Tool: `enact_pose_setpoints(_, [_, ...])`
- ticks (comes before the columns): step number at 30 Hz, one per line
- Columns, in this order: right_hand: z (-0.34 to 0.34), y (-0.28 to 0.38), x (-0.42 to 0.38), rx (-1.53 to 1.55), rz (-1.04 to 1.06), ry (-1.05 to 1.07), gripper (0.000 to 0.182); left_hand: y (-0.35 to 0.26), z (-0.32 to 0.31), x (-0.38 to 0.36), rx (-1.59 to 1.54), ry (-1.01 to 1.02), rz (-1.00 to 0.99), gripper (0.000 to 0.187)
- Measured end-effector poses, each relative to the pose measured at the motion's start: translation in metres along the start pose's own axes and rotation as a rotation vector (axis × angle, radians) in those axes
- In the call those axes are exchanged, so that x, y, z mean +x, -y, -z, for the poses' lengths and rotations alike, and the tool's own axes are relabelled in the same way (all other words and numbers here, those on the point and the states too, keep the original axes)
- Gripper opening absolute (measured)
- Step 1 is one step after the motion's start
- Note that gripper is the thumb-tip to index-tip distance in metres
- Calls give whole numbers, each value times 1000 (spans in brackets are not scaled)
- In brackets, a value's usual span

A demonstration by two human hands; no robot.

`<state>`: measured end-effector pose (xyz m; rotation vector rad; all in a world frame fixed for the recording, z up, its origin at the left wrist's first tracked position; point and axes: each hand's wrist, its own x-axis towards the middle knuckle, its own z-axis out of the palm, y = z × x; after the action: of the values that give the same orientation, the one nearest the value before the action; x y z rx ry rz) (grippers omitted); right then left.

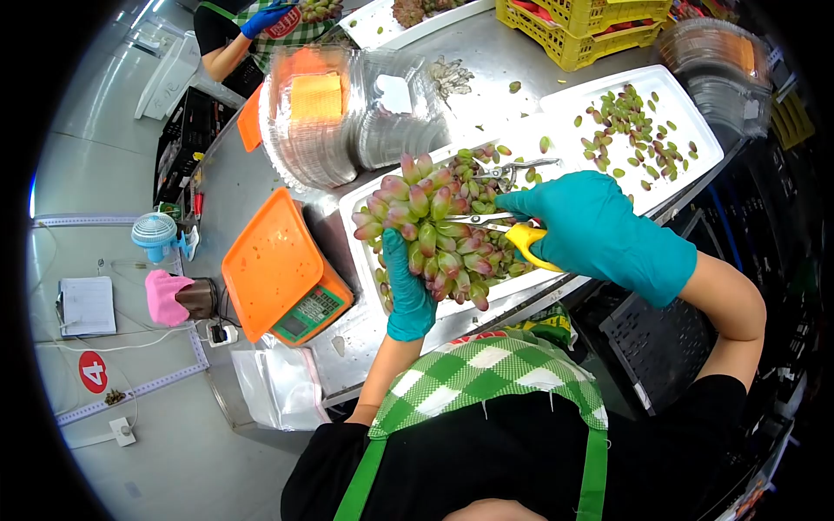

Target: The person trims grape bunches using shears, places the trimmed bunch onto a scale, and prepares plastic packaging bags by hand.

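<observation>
My left hand (pixel 408 291), in a teal glove, holds up a large bunch of green and pink elongated grapes (pixel 426 208) from its left underside. In my right hand (pixel 591 226), also gloved in teal, are scissors with yellow handles (pixel 532 241). Their blades point left and reach against the bunch; the tips are partly lost among the grapes. Below the bunch is a white foam tray (pixel 352 204) with more grapes in it. Another metal cutting tool (pixel 526 163) lies at that tray's far side.
Loose grapes lie in a second white tray (pixel 708 143). Stacked clear plastic containers (pixel 304 122) stand behind, beside an orange weighing scale (pixel 274 260). Yellow crates (pixel 573 48) are at the back. A co-worker's blue-gloved hand (pixel 265 19) shows at upper left.
</observation>
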<state>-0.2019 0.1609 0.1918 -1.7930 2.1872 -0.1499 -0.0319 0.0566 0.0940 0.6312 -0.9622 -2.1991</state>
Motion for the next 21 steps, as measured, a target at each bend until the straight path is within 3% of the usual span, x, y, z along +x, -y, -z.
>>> enact_pose_setpoints(1, [1, 2, 0, -11, -4, 17, 37, 0, 0, -1, -3, 1, -1, 62])
enact_pose_setpoints(4, [-12, -2, -3, -15, 79, -206, 37, 1, 1, -1, 2, 2, -4, 61])
enact_pose_setpoints(7, [-3, 2, -4, -3, 50, -93, 27, 0, 2, -2, 0, 6, -5, 61])
enact_pose_setpoints(10, [-1, -1, 0, -44, 37, -4, 37, 0, 1, -1, 1, 11, -9, 61])
enact_pose_setpoints(17, [-18, -10, -1, 25, 98, -117, 34, 3, 5, 1, -15, 25, -6, 60])
enact_pose_setpoints(21, [-25, -13, -2, 53, 79, -137, 35, 12, 23, -2, -122, -32, 151, 55])
